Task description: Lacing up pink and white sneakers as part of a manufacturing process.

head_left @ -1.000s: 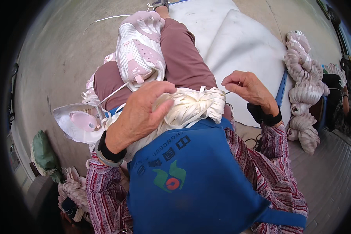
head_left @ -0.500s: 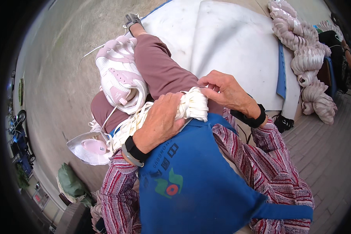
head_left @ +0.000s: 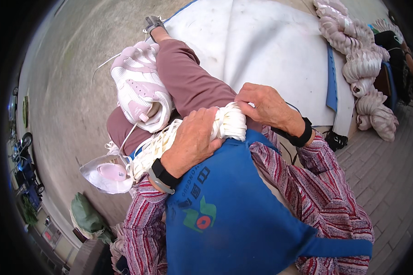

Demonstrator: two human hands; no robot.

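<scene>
Across my lap lies a thick bundle of flat white shoelaces (head_left: 229,123). My left hand (head_left: 192,140) is closed over it, pressing it against my thigh, with its thumb towards my body. At the bundle's right end, my right hand (head_left: 267,107) has thumb and forefinger pinched together on the laces; the exact strand between them is hidden. Beyond my left hand, a stack of white and pale pink shoe uppers (head_left: 140,89) rests against my legs. A separate white upper piece with a pink patch (head_left: 112,173) sits by my left wrist, next to the laces.
My blue apron (head_left: 236,220) covers my lap. A large white sheet (head_left: 270,55) spreads beyond my outstretched leg. Long stacks of pale uppers (head_left: 360,64) lie at right, near another person (head_left: 394,59). A green sack (head_left: 87,213) stands at lower left.
My right fingers have curled in closer to the end of the shoelace bundle. My left hand stays pressed on the bundle. The view has shifted slightly.
</scene>
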